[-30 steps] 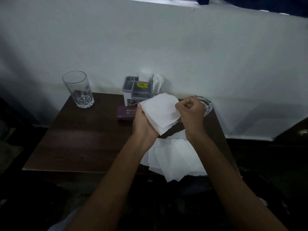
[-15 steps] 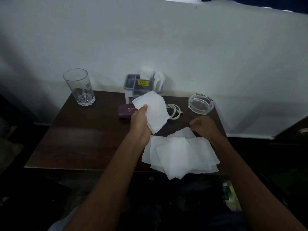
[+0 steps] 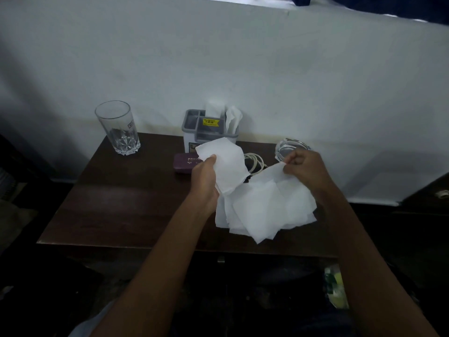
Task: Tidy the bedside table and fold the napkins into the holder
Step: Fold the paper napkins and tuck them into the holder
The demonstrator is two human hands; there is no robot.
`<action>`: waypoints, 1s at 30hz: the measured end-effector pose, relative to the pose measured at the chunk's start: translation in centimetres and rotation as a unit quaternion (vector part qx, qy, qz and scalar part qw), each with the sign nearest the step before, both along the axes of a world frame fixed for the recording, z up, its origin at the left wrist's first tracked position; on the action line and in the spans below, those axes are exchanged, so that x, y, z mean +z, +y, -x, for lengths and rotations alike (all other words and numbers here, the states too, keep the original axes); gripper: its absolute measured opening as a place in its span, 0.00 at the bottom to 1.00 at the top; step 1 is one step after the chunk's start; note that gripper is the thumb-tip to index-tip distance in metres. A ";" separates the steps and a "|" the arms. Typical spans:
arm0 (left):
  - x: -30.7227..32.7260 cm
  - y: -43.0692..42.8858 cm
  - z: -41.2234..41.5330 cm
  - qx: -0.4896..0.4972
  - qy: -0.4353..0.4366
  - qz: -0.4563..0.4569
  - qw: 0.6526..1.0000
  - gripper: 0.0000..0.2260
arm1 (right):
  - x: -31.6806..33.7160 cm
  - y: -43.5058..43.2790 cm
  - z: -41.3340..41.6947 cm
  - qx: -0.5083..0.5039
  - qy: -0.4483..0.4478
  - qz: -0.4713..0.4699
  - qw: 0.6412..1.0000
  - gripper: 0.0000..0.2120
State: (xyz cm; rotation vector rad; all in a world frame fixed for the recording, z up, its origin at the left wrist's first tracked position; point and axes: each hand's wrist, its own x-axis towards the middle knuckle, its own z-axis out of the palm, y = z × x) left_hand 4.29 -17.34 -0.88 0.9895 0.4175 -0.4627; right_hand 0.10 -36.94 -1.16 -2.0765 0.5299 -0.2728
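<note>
My left hand (image 3: 205,177) grips a white folded napkin (image 3: 227,164) raised over the middle of the dark wooden bedside table (image 3: 116,205). My right hand (image 3: 307,169) pinches the corner of another napkin (image 3: 272,176) and lifts it off the loose pile of napkins (image 3: 262,212) lying near the table's front right. The grey and white holder (image 3: 209,132) stands at the back against the wall, with napkins sticking out of its rear compartments.
A tall empty glass (image 3: 117,128) stands at the back left. A purple case (image 3: 185,161) lies in front of the holder, a coiled white cable (image 3: 255,162) beside it. A glass ashtray (image 3: 289,150) sits at the back right. A white wall rises behind.
My right hand let go of the napkin held with the left, dropped to the pile, and now lifts a new napkin by its corner. My left hand kept its napkin raised.
</note>
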 end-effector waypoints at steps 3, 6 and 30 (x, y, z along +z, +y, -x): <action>0.1 -0.2 0.2 -0.003 -0.003 -0.010 1.000 0.15 | 2.0 0.2 0.6 0.018 -0.034 -0.001 0.999 0.13; 0.0 -0.3 0.0 -0.001 -0.005 -0.025 1.000 0.14 | 3.3 0.3 1.0 0.035 -0.053 0.010 0.998 0.12; 1.4 -0.9 1.9 -0.121 -0.086 0.082 0.985 0.19 | 5.9 7.1 -0.4 -0.003 -0.132 -0.062 0.989 0.13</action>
